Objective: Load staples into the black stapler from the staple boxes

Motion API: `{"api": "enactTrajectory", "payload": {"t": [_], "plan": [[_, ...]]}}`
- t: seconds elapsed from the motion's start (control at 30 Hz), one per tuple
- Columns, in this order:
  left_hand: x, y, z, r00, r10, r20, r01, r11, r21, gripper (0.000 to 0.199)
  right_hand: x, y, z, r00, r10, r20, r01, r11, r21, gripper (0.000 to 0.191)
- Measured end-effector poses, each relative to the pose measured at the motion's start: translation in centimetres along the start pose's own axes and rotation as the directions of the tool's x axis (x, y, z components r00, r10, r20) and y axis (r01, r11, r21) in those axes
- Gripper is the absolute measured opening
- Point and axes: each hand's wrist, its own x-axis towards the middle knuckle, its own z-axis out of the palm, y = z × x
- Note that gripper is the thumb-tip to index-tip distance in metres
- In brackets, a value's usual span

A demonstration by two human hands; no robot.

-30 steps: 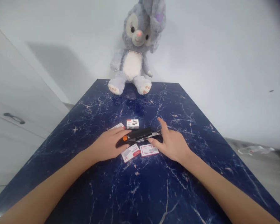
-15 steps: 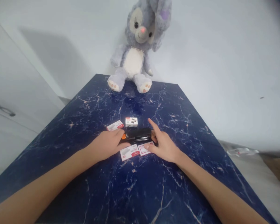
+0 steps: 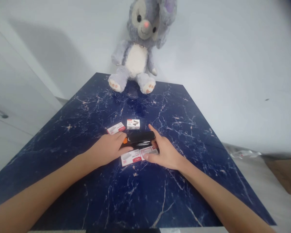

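While the black stapler (image 3: 141,138) lies long from nine to three o'clock, I see the left hand (image 3: 108,147) wrapped around its nine end and the right hand (image 3: 167,152) at its three end, hold too hidden to tell.

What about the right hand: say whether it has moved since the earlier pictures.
Yes: the right hand has moved left, closer to the small white box.
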Motion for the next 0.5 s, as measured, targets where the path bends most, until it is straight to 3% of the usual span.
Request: {"api": "enactTrajectory", "payload": {"t": [0.13,0.23,0.37,0.5], "plan": [[0.1,0.8,-0.4,0.991,-0.106,-0.081,0.115,0.988,0.108,0.044,0.4,0.2,0.9,0.993,-0.006,-0.115,0.009,1.0,0.026,0.107],[0.1,1.5,-0.9,0.981,-0.16,-0.111,0.173,0.978,0.119,0.049,0.4,0.4,1.2,0.98,-0.086,-0.178,0.083,0.996,-0.024,0.107],[-0.1,1.7,-1.6,0.995,-0.094,-0.016,0.093,0.996,-0.01,0.039,-0.1,0.8,0.5,0.976,-0.194,-0.099,0.183,0.977,-0.107,0.112],[-0.4,1.4,-2.3,0.991,0.096,0.095,-0.078,0.981,-0.178,0.034,-0.4,1.2,0.0,0.947,-0.318,-0.034,0.31,0.938,-0.154,0.103]]}}
